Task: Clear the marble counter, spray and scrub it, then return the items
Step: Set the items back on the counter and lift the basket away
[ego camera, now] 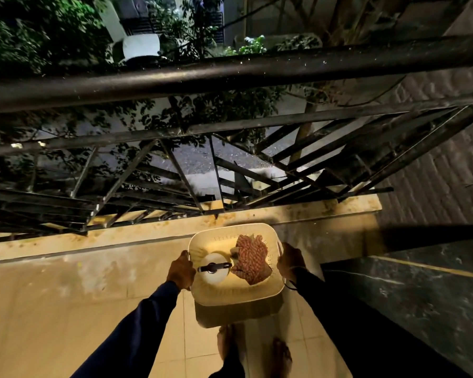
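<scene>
I hold a cream perforated plastic basket (235, 291) above the tiled balcony floor. My left hand (181, 272) grips its left rim and my right hand (290, 261) grips its right rim. Inside the basket stands a white spray bottle (215, 276) with a black nozzle, seen from above. Beside it, on the right, lies a crumpled red-and-white checked cloth (250, 259). A dark marble counter (410, 298) runs along the right side, level with my right forearm.
A black metal railing (230, 75) with slanted bars closes the balcony ahead, above a stained yellowish ledge (148, 230). My bare feet (280, 356) stand on the beige tiles (52, 309). A ribbed wall (443, 159) rises at the right. Trees and a street lie beyond.
</scene>
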`<state>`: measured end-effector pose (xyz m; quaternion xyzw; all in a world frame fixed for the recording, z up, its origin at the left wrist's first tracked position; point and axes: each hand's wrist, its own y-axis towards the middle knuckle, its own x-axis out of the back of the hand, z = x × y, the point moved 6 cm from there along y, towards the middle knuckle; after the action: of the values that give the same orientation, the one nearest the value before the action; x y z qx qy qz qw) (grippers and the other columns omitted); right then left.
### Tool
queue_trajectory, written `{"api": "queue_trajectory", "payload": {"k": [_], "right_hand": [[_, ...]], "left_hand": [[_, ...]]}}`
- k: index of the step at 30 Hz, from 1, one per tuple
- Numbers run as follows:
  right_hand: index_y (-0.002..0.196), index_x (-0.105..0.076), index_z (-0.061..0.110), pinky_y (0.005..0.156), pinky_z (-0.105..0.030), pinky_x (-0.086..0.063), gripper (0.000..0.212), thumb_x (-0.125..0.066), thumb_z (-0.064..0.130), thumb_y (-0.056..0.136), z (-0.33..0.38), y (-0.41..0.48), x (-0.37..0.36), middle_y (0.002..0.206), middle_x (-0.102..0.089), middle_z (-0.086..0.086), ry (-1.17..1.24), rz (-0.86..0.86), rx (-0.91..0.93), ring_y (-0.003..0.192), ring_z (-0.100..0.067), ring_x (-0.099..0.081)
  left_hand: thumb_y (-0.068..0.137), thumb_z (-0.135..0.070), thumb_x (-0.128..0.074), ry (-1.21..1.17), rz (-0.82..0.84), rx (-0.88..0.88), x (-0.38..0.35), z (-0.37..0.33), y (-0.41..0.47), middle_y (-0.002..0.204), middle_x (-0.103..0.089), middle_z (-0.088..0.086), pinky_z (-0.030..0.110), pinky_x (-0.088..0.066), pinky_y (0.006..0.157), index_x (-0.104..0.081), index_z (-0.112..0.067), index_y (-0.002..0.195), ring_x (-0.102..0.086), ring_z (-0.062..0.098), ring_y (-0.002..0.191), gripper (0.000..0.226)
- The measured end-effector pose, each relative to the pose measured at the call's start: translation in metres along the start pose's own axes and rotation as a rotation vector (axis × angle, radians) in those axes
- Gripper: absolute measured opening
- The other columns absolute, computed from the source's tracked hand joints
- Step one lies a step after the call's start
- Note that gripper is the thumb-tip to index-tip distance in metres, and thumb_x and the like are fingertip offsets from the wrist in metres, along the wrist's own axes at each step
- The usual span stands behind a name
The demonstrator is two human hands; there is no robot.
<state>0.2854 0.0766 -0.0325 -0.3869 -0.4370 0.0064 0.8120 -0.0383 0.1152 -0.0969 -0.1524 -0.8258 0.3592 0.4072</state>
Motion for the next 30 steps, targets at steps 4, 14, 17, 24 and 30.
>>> {"api": "queue_trajectory", "payload": {"k": [4, 14, 17, 24, 30], "right_hand": [[0.135, -0.044, 0.008, 0.095, -0.039, -0.049, 0.052, -0.062, 0.018, 0.087, 0.003, 0.003, -0.005, 0.128, -0.059, -0.017, -0.043, 0.019, 0.019, 0.116, -0.035, -0.058], [0.130, -0.045, 0.005, 0.091, -0.040, -0.051, 0.046, -0.060, 0.018, 0.089, -0.001, 0.000, -0.006, 0.122, -0.062, -0.018, -0.111, 0.049, -0.002, 0.110, -0.035, -0.061], [0.126, -0.048, 0.005, 0.091, -0.039, -0.050, 0.041, -0.058, 0.017, 0.088, -0.002, -0.004, -0.002, 0.123, -0.061, -0.018, -0.141, 0.043, -0.005, 0.112, -0.035, -0.060], [0.126, -0.050, 0.004, 0.095, -0.036, -0.047, 0.044, -0.059, 0.026, 0.089, -0.002, -0.016, 0.001, 0.128, -0.058, -0.018, -0.184, 0.042, 0.014, 0.117, -0.034, -0.056], [0.127, -0.048, 0.002, 0.097, -0.034, -0.043, 0.043, -0.051, 0.027, 0.092, 0.003, -0.035, 0.016, 0.132, -0.055, -0.019, -0.197, 0.019, 0.024, 0.121, -0.033, -0.052]], "left_hand": [[0.082, -0.005, -0.061, 0.055, -0.011, 0.003, 0.002, 0.000, -0.003, 0.110, -0.067, 0.022, 0.053, -0.059, 0.071, -0.045, -0.006, 0.124, -0.066, 0.044, 0.097, 0.045], [0.087, -0.009, -0.059, 0.099, 0.036, -0.036, 0.006, -0.005, -0.007, 0.112, -0.062, 0.027, 0.056, -0.057, 0.076, -0.042, -0.001, 0.120, -0.062, 0.048, 0.100, 0.039], [0.088, -0.009, -0.059, 0.092, 0.029, -0.040, 0.011, -0.009, -0.012, 0.111, -0.063, 0.027, 0.053, -0.057, 0.077, -0.046, 0.002, 0.118, -0.063, 0.046, 0.101, 0.035], [0.094, -0.022, -0.058, 0.262, -0.056, -0.122, 0.029, -0.039, -0.039, 0.124, -0.063, 0.020, 0.040, -0.048, 0.090, -0.050, -0.001, 0.126, -0.059, 0.038, 0.112, 0.039], [0.096, -0.023, -0.053, 0.269, -0.153, -0.188, 0.049, -0.063, -0.062, 0.124, -0.064, 0.022, 0.039, -0.049, 0.092, -0.044, 0.002, 0.136, -0.061, 0.037, 0.114, 0.048]]}}
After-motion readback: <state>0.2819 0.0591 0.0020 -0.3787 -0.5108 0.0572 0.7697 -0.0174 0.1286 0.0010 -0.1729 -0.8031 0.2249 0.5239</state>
